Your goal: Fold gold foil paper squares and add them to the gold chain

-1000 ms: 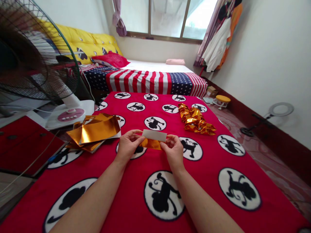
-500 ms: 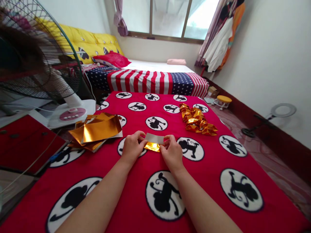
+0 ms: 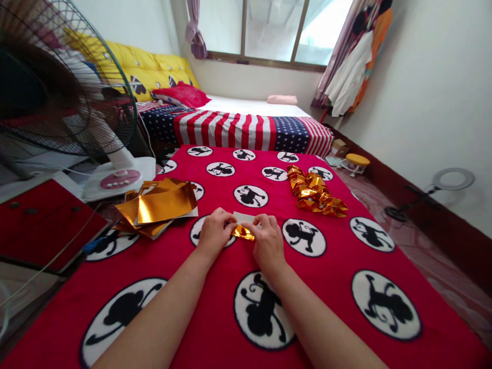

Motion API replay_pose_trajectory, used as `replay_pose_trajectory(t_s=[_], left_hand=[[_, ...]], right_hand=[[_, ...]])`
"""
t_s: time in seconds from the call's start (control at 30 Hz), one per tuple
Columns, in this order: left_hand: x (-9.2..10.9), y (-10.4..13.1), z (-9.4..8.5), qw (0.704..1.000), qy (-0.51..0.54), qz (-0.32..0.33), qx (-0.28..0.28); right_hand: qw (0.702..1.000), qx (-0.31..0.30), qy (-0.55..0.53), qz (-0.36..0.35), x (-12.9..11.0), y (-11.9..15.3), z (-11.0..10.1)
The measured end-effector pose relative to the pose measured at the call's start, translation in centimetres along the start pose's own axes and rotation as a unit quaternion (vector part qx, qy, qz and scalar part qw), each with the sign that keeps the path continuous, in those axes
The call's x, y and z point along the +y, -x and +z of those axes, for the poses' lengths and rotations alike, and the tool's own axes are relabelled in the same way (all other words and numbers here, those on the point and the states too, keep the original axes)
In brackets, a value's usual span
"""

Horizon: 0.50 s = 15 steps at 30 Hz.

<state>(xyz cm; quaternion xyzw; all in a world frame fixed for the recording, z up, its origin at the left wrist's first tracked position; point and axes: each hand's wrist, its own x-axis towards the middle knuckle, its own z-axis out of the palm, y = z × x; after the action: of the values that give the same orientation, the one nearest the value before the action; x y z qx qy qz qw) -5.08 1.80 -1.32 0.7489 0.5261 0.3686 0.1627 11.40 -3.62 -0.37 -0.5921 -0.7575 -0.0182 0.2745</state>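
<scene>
A small sheet of gold foil paper (image 3: 243, 233) lies on the red cloth in front of me, its near edge folded up to show gold and its far part showing the pale back. My left hand (image 3: 216, 228) pinches its left side between thumb and fingers. On the right side, my right hand (image 3: 267, 236) grips it too, with the thumb pressed over the gold fold. Left of my hands is a loose stack of flat gold sheets (image 3: 167, 202). Several folded gold foil pieces (image 3: 313, 192) sit in a heap to the right.
The red cloth (image 3: 326, 297) with monkey prints covers the surface under my hands. A fan (image 3: 119, 174) stands at the left beside a red panel (image 3: 46, 220). Beyond are a bed (image 3: 230, 128), a yellow stool (image 3: 357, 160) and a ring light (image 3: 453, 179).
My thumbs and fingers have moved inward along the gold fold, closer together, covering more of the paper. The whole view has shifted slightly.
</scene>
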Motion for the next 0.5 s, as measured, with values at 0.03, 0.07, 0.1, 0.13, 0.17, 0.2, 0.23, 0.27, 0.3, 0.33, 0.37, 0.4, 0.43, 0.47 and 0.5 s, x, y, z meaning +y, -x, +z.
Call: replay_pose_trajectory(t_s=[0.03, 0.07, 0.1, 0.13, 0.17, 0.2, 0.23, 0.27, 0.3, 0.33, 0.37, 0.4, 0.43, 0.47, 0.5], left_hand=[[-0.2, 0.0, 0.0, 1.0, -0.001, 0.001, -0.014], [-0.3, -0.1, 0.0, 1.0, -0.003, 0.001, -0.026], [-0.5, -0.1, -0.1, 0.999, -0.005, 0.001, -0.036], [-0.6, -0.2, -0.2, 0.999, -0.007, 0.001, -0.045], [-0.7, -0.2, -0.4, 0.998, -0.009, 0.002, -0.055], [-0.8, -0.3, -0.5, 0.998, -0.01, 0.006, -0.067], [-0.8, -0.3, -0.7, 0.997, -0.013, 0.01, -0.079], [-0.9, -0.3, -0.9, 0.996, -0.016, 0.013, -0.089], [-0.9, -0.3, -1.0, 0.995, -0.019, 0.014, -0.098], [-1.0, -0.3, -1.2, 0.994, -0.021, 0.013, -0.106], [-1.1, -0.3, -1.3, 0.993, -0.022, 0.012, -0.111], [-1.1, -0.3, -1.4, 0.993, -0.02, 0.011, -0.117], [-1.2, -0.4, -1.5, 0.992, -0.015, 0.01, -0.124], [-1.3, -0.4, -1.6, 0.991, -0.009, 0.01, -0.133], [-1.3, -0.5, -1.6, 0.99, -0.003, 0.01, -0.142]], right_hand=[[1.0, -0.021, 0.004, -0.008, 0.0, 0.0, 0.1], [0.999, -0.037, 0.007, -0.011, 0.1, -0.1, 0.2], [0.999, -0.048, 0.006, -0.01, 0.1, -0.1, 0.3], [0.999, -0.054, 0.004, -0.006, 0.2, -0.1, 0.4], [0.998, -0.059, 0.001, -0.002, 0.3, -0.1, 0.4], [0.998, -0.062, -0.002, 0.002, 0.3, -0.1, 0.5], [0.998, -0.065, -0.004, 0.006, 0.4, -0.1, 0.5], [0.998, -0.068, -0.006, 0.009, 0.4, -0.1, 0.4], [0.998, -0.069, -0.008, 0.011, 0.4, -0.1, 0.4], [0.997, -0.07, -0.01, 0.013, 0.4, -0.1, 0.4], [0.997, -0.071, -0.012, 0.015, 0.4, -0.1, 0.3], [0.997, -0.071, -0.015, 0.017, 0.4, -0.1, 0.3], [0.997, -0.072, -0.017, 0.019, 0.4, -0.1, 0.3], [0.997, -0.072, -0.019, 0.022, 0.3, -0.1, 0.2], [0.997, -0.071, -0.022, 0.025, 0.3, -0.1, 0.2]])
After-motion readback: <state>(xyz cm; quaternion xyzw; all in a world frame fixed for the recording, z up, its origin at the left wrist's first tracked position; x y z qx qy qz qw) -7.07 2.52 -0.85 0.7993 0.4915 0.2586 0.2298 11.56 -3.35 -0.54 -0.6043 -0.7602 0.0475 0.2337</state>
